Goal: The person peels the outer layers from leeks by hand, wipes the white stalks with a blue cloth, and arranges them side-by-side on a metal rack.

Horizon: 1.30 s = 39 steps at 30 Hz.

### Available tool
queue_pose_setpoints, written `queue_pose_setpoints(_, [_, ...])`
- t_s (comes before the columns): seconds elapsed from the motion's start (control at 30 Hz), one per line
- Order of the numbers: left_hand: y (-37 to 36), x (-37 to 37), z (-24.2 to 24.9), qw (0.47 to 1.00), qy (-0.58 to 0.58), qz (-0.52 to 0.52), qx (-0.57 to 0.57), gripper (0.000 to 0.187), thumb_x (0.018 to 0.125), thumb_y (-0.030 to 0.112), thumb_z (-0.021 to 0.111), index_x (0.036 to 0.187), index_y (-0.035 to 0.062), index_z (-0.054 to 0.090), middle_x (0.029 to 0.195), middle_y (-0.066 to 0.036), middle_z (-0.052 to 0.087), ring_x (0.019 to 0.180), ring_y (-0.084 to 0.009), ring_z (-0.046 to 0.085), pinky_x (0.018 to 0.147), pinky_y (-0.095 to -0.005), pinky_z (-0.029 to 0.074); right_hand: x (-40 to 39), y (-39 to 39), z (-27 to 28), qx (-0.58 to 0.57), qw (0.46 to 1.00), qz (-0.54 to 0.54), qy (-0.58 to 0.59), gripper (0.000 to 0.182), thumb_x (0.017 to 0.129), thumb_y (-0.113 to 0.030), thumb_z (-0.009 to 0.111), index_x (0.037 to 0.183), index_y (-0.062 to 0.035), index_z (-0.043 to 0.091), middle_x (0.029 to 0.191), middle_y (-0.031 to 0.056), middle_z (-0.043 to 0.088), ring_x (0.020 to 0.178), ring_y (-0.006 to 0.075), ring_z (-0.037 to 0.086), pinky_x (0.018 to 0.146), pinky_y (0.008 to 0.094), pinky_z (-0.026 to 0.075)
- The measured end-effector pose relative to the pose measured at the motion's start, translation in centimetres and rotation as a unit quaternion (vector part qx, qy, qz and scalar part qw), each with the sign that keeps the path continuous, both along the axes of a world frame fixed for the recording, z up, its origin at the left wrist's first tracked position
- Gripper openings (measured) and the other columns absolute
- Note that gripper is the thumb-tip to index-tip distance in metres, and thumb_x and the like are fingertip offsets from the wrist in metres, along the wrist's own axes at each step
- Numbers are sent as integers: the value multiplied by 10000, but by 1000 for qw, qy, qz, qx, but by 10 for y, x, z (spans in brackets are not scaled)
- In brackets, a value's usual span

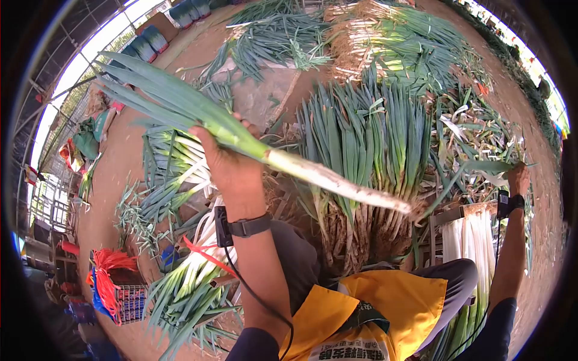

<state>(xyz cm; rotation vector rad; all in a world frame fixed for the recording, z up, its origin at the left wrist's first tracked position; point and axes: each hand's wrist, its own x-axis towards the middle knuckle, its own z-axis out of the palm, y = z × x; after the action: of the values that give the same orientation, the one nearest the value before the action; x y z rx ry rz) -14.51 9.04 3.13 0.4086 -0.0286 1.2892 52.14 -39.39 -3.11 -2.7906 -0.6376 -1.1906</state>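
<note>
My left hand (pixel 232 159) is closed around a large green onion (pixel 337 180), gripping it where the green leaves meet the white stalk. Its leaves point to the upper left, and its soil-stained root end points to the lower right. Far to the right, my right hand (pixel 519 179) is closed on a long green leaf (pixel 481 166) that trails down toward the root end. Just behind the held onion, a thick upright bundle of untrimmed green onions (pixel 361 135) stands in front of my knees. Below my right hand lie cleaned white stalks (pixel 469 240).
Peeled leaves (pixel 475 132) form a heap at right. Cleaned onions (pixel 186 159) lie in piles on my left, beside a basket (pixel 129 301) with red ties (pixel 111 268). More onions (pixel 397 36) cover the ground ahead. A yellow apron (pixel 385 301) covers my lap.
</note>
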Motion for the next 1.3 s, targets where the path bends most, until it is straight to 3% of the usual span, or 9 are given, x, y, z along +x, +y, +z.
queue_pose_setpoints(0.13, [-4,0,7,991,100,80,-44,536,886,586,651,1031,73,601,845,-103,618,777,-238,589,713,-370,502,-42,35,48,110,985,-5,130,129,797,-160,658,821,-43,707,883,142,706,850,313,676,730,394,527])
queue_pose_setpoints(0.23, [-15,19,11,992,116,42,-21,518,900,589,635,992,80,625,800,-98,630,733,-238,599,680,-356,485,-41,74,27,176,942,133,254,347,787,-122,713,1101,-26,604,966,126,694,887,246,663,749,352,528])
queue_pose_setpoints(0.33, [-24,37,15,994,105,2,-38,485,917,571,624,951,88,649,761,-96,645,675,-233,584,655,-343,466,-136,142,4,253,772,352,464,666,776,-84,767,1382,-8,502,1050,111,682,924,178,650,769,310,530])
queue_pose_setpoints(0.5, [-45,56,18,985,148,-81,-23,500,959,584,548,943,92,633,759,-74,616,669,-216,568,623,-345,450,-413,229,46,137,558,561,596,495,837,-159,781,1284,-23,617,1069,145,701,906,230,689,792,369,559])
queue_pose_setpoints(0.67, [-49,60,11,978,156,-134,17,546,979,610,487,926,80,611,762,-57,580,660,-211,550,617,-329,433,-501,260,47,145,555,569,589,298,902,-134,708,1149,29,671,1004,215,692,856,294,685,751,360,530])
queue_pose_setpoints(0.77, [-47,60,10,980,143,-136,15,583,965,636,490,917,67,608,753,-58,576,669,-206,549,626,-320,425,-506,262,31,179,539,551,612,226,949,-128,664,1116,23,686,889,132,692,759,206,629,696,325,502])
queue_pose_setpoints(0.97, [-35,63,-2,917,-32,-370,145,761,910,745,459,1127,25,577,841,-88,603,753,-209,569,691,-325,455,-521,256,27,311,440,411,735,236,1024,-194,582,919,3,659,705,-45,559,685,51,463,608,259,423])
queue_pose_setpoints(1.17, [-54,71,12,957,215,-152,118,1028,816,850,414,1379,-8,466,1096,-154,614,993,-270,594,975,-459,488,-512,257,39,392,560,392,616,325,1051,-222,521,816,-11,600,628,-45,466,592,58,384,547,255,340])
queue_pose_setpoints(1.3, [-55,74,2,951,244,-139,131,909,842,785,474,1407,77,413,1048,-125,602,967,-260,607,1029,-509,466,-501,263,36,444,573,394,565,348,1066,-264,488,824,-38,595,639,-53,432,596,51,353,536,253,306])
